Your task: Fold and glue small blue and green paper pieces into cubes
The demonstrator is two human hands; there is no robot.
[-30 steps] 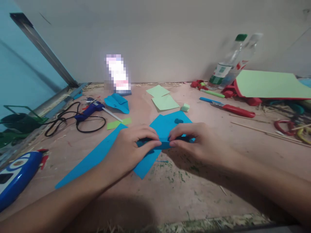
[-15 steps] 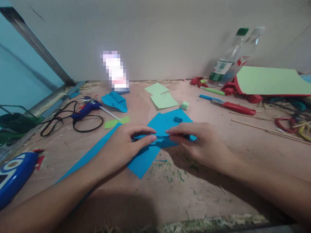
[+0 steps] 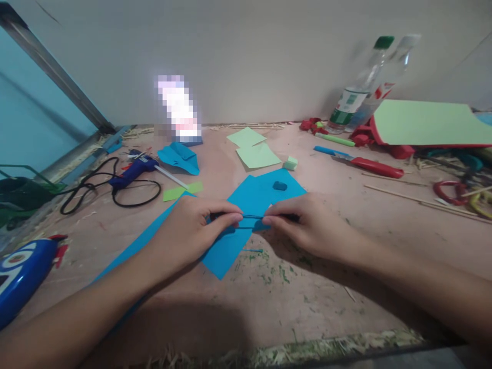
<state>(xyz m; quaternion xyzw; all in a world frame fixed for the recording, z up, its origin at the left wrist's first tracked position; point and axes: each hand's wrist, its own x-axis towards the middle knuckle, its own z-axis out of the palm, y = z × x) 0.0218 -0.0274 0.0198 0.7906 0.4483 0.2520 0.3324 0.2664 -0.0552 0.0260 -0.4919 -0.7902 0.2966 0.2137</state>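
Between the fingertips of my left hand (image 3: 200, 218) and my right hand (image 3: 313, 220) a thin blue strip (image 3: 252, 217) is stretched level. Each hand pinches one end, thumb against fingers, and the ends disappear inside the grip. Whether the strip is folded or rolled I cannot tell. Blue paper sheets (image 3: 227, 256) lie beneath my hands, one long piece running under my left forearm. A small dark blue roll (image 3: 280, 185) rests on the paper beyond my right hand. On the table near the paper's lower edge is a thin blue scrap (image 3: 253, 250).
A glue gun (image 3: 132, 171) with its cord lies left, near a crumpled blue paper (image 3: 180, 158). Pale green sheets (image 3: 258, 156) sit farther back. A red-handled knife (image 3: 376, 167), sticks (image 3: 415, 200) and bottles (image 3: 348, 110) are on the right. A blurred lit screen (image 3: 180, 110) leans against the wall.
My hands have drawn slightly apart, the left a little leftward, so more of the strip shows between them. The whole view has shifted slightly; the pinch holds.
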